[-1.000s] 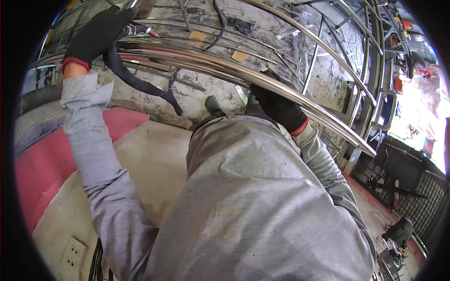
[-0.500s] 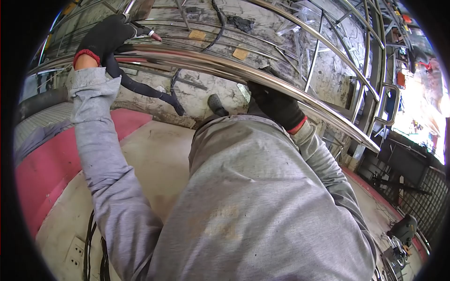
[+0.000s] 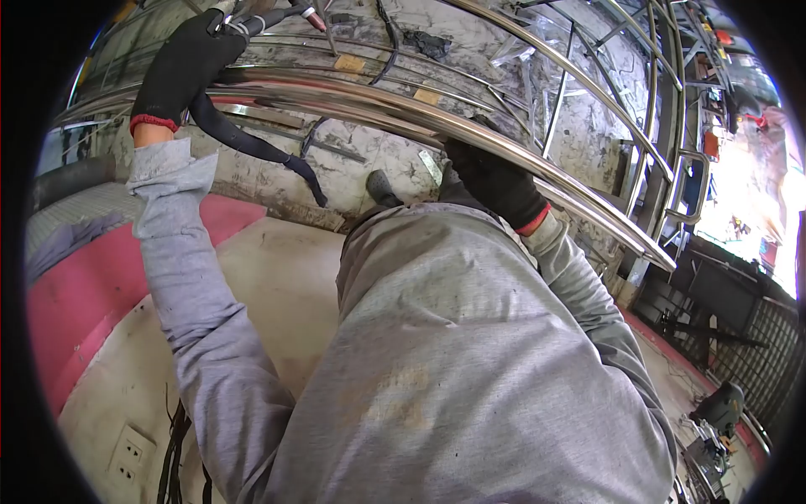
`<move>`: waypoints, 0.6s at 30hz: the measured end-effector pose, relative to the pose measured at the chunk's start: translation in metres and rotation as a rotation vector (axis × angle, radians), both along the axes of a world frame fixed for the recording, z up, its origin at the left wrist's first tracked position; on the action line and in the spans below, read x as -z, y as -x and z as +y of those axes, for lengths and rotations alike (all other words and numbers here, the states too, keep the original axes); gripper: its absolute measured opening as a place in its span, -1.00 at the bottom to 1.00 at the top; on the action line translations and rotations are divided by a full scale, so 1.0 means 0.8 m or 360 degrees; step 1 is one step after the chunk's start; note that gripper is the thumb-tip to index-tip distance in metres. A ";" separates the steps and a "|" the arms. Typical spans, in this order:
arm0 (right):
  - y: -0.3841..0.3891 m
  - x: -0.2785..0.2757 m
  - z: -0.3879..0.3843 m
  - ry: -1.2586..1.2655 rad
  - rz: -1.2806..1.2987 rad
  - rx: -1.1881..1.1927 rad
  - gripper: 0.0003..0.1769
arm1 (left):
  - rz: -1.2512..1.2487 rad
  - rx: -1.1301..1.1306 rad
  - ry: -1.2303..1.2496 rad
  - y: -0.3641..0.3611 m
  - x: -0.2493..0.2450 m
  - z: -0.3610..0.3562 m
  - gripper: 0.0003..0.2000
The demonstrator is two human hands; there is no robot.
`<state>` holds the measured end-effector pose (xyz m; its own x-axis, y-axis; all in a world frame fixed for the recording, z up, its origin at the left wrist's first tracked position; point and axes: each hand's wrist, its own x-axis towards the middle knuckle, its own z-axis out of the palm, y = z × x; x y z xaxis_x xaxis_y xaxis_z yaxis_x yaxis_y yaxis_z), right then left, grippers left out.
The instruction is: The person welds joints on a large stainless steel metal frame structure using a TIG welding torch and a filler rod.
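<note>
My left hand (image 3: 186, 74), in a black glove with a red cuff, is closed around what looks like a TIG welding torch (image 3: 290, 14). The torch's pinkish nozzle points away from me at the top left, and its black sleeved cable (image 3: 252, 149) hangs below the hand. Long shiny metal tubes (image 3: 378, 102) run in a bundle across the view, passing under my left wrist area. My right hand (image 3: 495, 181), also gloved in black, is closed on the underside of these tubes near their right end; its fingertips are partly hidden behind them.
A welded frame of metal tubing (image 3: 588, 71) rises at the upper right. Yellowish blocks (image 3: 426, 97) and thin rods lie on the stained floor beyond. A pink-edged pale board (image 3: 143, 281) is at the left, with a wall socket (image 3: 130, 460) below. Tools (image 3: 714, 458) sit at the lower right.
My left hand has turned with the torch, so its nozzle has moved up and to the right, away from the tubes. My right hand and the tubes stay almost where they were.
</note>
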<state>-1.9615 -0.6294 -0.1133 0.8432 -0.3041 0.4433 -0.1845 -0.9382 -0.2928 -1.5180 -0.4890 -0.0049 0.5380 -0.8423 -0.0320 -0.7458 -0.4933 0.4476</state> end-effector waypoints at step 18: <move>0.034 -0.024 -0.008 -0.0884 -0.0076 0.0140 -0.49 | -0.0612 -0.0016 -0.0208 0.023 -0.012 -0.007 -0.46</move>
